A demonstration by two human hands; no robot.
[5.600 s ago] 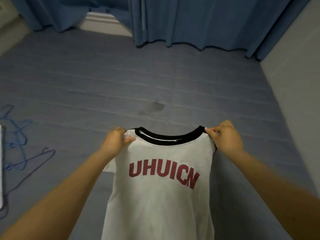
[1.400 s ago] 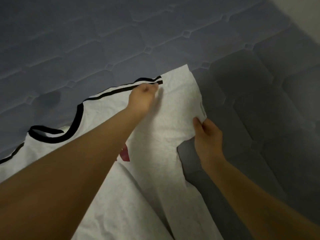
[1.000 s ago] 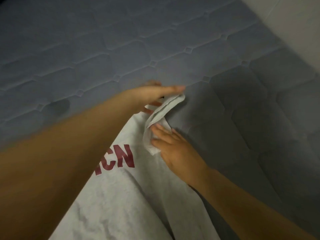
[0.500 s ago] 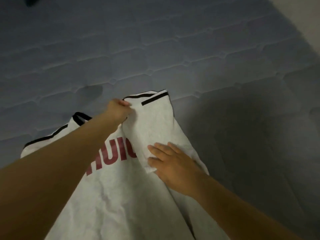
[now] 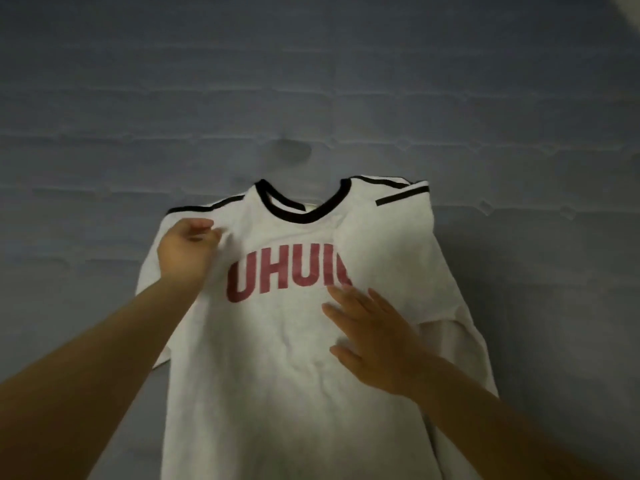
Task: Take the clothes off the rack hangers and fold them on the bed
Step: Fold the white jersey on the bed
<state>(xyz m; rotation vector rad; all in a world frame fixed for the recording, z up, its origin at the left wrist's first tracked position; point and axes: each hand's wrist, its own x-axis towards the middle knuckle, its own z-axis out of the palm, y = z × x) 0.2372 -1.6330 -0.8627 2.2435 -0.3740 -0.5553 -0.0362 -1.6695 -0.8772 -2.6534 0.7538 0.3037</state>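
Left hand (image 5: 185,249): grip pinched on the T-shirt fabric at its left shoulder.
T-shirt (image 5: 277,341): white, black collar, red letters, lying face up on the bed (image 5: 311,81), between and under both hands.
Folded sleeve (image 5: 388,244): turned inward over the chest, covering the lettering's end.
Right hand (image 5: 374,337): fingers apart, flat on the chest, touching the folded sleeve's lower edge.

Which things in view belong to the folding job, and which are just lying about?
Job: white T-shirt, its right sleeve folded inward; left hand pinching the left shoulder; right hand flat on the shirt; bed.

Lying about: dark mark on the mattress.
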